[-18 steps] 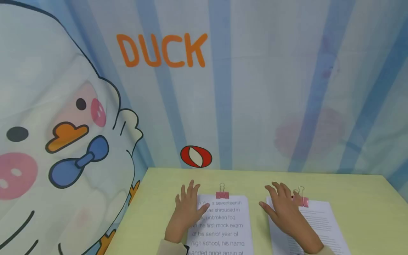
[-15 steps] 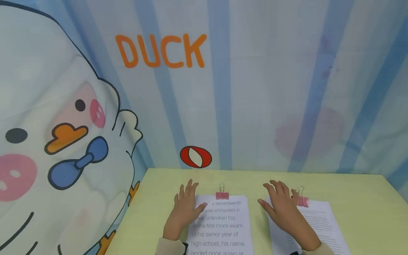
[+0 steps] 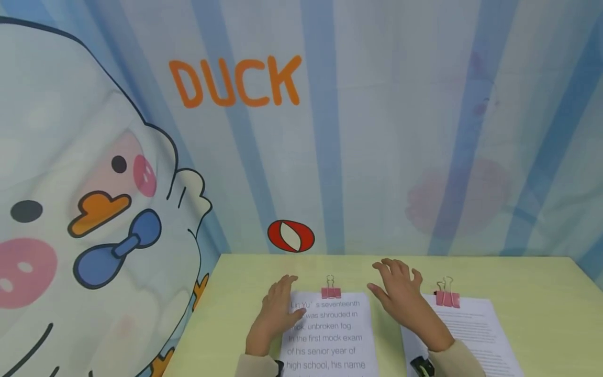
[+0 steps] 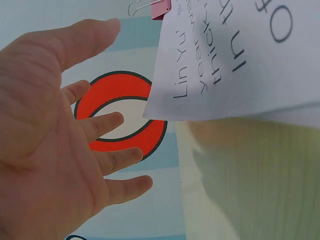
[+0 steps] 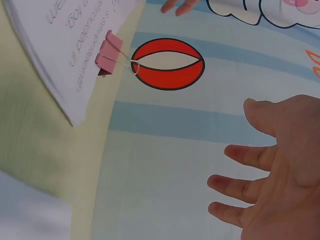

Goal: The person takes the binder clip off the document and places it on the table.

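Two paper stacks lie on the table. The left stack [image 3: 330,340] carries large print and a pink binder clip [image 3: 331,293] at its top edge. My left hand [image 3: 275,317] is at that stack's upper left edge, its thumb over the page; whether it touches the paper I cannot tell. The left wrist view shows its fingers [image 4: 122,162] spread, holding nothing. Between the stacks, near the right stack [image 3: 471,335] of small print, hovers my right hand [image 3: 400,296], also holding nothing, fingers [image 5: 240,187] apart. Another pink binder clip [image 3: 447,299] grips the right stack's top.
The pale yellow table [image 3: 532,298] ends against a blue-striped cloth backdrop [image 3: 377,131]. Printed on the cloth are a large white duck [image 3: 108,324], orange lettering and a red oval [image 3: 290,236]. A black band [image 3: 421,365] shows at my right wrist.
My right hand has moved left, off the right stack's clip and toward the gap between the stacks. The left hand's fingers have drawn closer together. The head view has tilted slightly up.
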The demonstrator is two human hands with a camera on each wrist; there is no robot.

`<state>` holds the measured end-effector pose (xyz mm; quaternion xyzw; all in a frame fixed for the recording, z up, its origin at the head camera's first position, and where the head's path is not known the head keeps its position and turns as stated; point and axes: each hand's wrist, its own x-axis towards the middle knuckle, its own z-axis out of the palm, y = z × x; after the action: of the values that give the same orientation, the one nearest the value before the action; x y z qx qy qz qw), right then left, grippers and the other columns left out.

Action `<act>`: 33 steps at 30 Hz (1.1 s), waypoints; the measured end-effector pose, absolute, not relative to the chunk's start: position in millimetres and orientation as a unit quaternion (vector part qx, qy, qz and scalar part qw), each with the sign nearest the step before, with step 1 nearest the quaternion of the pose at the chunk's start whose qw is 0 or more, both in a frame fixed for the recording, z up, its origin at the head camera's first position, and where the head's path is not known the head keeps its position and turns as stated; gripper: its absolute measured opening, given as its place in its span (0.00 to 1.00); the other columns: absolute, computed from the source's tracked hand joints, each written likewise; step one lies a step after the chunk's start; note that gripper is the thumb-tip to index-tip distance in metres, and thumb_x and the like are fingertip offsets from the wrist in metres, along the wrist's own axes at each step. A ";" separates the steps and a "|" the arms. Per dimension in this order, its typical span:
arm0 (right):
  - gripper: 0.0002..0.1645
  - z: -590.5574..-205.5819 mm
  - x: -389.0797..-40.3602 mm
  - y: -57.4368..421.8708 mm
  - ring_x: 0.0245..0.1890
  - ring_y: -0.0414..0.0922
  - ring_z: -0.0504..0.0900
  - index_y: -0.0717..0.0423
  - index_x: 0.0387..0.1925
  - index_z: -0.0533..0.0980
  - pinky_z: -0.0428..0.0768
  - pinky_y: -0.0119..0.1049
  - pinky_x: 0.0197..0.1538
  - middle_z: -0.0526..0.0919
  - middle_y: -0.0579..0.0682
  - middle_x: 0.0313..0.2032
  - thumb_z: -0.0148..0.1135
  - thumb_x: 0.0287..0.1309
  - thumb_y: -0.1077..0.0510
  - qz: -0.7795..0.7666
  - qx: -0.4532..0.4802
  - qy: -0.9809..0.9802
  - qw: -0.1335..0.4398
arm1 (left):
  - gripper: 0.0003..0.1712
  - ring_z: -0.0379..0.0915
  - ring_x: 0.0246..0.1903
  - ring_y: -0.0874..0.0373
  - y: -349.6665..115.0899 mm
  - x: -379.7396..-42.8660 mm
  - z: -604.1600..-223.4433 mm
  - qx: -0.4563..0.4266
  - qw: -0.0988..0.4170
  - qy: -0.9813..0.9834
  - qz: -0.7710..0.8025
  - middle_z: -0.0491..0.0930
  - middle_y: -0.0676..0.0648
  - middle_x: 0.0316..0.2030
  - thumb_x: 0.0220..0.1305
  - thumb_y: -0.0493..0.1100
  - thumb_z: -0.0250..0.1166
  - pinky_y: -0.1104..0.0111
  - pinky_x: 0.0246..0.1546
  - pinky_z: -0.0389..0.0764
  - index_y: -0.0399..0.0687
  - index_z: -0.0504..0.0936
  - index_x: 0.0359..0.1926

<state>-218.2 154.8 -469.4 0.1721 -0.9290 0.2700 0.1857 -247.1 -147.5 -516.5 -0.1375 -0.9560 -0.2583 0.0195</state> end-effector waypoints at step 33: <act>0.19 -506.3 -280.9 95.2 0.60 0.67 0.68 0.63 0.56 0.77 0.54 0.75 0.59 0.78 0.63 0.55 0.63 0.68 0.57 0.319 0.181 -0.927 0.075 | 0.48 0.56 0.68 0.29 -153.3 -256.6 -540.5 -0.114 -0.048 -0.961 -0.249 0.64 0.34 0.70 0.51 0.38 0.79 0.32 0.62 0.60 0.47 0.67 0.72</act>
<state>-280.9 95.2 -506.3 0.1807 -0.9273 0.3192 0.0754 -256.6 -153.3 -540.5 -0.1138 -0.9606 -0.2488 -0.0484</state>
